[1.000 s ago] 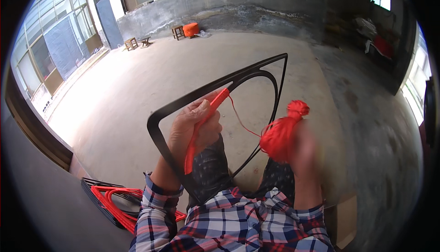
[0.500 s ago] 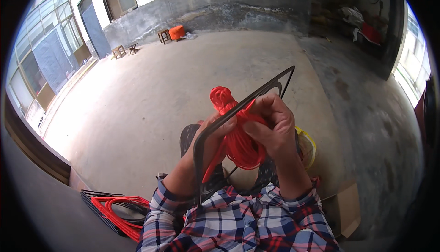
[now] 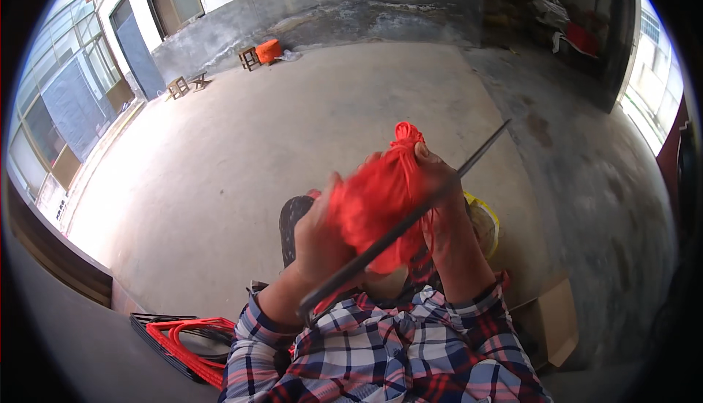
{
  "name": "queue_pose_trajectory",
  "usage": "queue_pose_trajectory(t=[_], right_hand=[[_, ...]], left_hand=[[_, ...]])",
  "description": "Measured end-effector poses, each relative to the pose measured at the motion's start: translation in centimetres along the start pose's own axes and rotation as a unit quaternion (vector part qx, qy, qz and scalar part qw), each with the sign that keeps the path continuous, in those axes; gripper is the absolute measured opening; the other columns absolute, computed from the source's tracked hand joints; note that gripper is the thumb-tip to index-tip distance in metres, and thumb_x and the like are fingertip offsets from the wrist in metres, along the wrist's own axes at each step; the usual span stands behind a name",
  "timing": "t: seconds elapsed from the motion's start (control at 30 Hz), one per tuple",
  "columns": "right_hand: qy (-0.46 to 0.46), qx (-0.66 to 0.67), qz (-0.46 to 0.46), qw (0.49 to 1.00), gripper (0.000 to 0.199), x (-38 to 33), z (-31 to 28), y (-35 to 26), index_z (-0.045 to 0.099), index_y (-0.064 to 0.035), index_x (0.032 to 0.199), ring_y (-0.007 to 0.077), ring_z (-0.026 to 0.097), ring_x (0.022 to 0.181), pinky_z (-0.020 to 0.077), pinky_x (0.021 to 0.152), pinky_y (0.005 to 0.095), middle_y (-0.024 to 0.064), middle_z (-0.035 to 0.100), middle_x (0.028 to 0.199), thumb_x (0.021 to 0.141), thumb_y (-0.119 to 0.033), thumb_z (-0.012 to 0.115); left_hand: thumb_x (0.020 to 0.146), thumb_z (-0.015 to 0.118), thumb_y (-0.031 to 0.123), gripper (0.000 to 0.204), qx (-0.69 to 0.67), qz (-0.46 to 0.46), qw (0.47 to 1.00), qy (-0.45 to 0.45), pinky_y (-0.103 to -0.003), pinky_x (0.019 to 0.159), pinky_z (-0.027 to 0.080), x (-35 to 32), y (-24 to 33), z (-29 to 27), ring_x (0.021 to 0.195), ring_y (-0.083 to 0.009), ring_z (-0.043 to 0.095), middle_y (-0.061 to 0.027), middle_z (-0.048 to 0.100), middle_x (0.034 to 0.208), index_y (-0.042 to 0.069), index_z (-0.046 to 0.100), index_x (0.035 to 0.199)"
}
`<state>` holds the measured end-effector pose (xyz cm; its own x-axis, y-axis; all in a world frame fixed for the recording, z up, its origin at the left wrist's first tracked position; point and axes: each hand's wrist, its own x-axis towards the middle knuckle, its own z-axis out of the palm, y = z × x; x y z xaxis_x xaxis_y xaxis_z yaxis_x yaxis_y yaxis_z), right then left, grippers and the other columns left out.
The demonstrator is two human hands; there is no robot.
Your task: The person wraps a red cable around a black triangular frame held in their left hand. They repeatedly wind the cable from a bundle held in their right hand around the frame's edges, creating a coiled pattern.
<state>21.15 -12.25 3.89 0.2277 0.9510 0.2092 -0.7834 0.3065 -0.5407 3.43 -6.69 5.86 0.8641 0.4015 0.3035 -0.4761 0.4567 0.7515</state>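
A: anyone else losing the red cord bundle [image 3: 373, 205]? It's mostly a smear to us, and the left hand [image 3: 322, 234] is blurry too.

B: same, and we're seeing the black frame [image 3: 366, 256] nearly edge-on, so its outline's lost. The right forearm [image 3: 461, 264] half hides some yellow-rimmed thing [image 3: 494, 223] we can't identify.

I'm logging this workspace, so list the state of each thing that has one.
Red cord bundle: gathered, motion-blurred
Left hand: at the bundle, grip unclear
Right hand: gripping the bundle's right side
Black frame: tilted, nearly edge-on
Red and black frames: piled
Cardboard box: appears open
Wooden stool: upright
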Motion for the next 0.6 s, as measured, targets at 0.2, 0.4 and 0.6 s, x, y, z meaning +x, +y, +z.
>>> queue_pose_trajectory(t=[0.2, 0.4, 0.6], right_hand=[[0.023, -0.031, -0.132, 0.990, 0.028, -1.3, -10.4, 1.1, 0.063, -0.0043, 0.111, 0.0286, 0.062, 0.114, 0.0461, 0.102, 0.0449, 0.0119, 0.068, 0.114, 0.096, -0.028, 0.059], [-0.103, 0.103, -0.248, 0.958, 0.050, -4.5, -6.0, -1.5, 0.056, -0.0046, 0.102, 0.0276, 0.065, 0.098, 0.0400, 0.108, 0.0599, 0.0118, 0.065, 0.095, 0.102, -0.053, 0.044], [-0.223, 0.016, -0.160, 0.961, 0.055, -7.3, -5.6, -0.1, 0.046, -0.0069, 0.104, 0.0214, 0.054, 0.049, 0.0471, 0.080, 0.0429, 0.0063, 0.056, 0.064, 0.102, -0.061, 0.036]], left_hand=[[0.101, 0.046, 0.056, 0.060, 0.050, -0.070, 0.996, -0.005, -0.024, 0.044, 0.025, -0.8, 2.4, -1.0, 0.043, -0.0086, 0.032, -0.0003, 0.043, 0.056, 0.008, 0.053, 0.137], [0.097, 0.061, 0.031, 0.045, 0.057, -0.064, 0.994, 0.067, -0.024, 0.043, 0.022, -1.3, 3.0, -2.9, 0.047, -0.0054, 0.031, 0.0040, 0.038, 0.058, 0.006, 0.053, 0.134], [0.099, 0.057, 0.022, 0.049, 0.032, -0.056, 0.998, 0.022, -0.024, 0.040, 0.023, -1.0, 3.5, -5.0, 0.041, -0.0053, 0.030, 0.0036, 0.038, 0.055, 0.003, 0.045, 0.142]])
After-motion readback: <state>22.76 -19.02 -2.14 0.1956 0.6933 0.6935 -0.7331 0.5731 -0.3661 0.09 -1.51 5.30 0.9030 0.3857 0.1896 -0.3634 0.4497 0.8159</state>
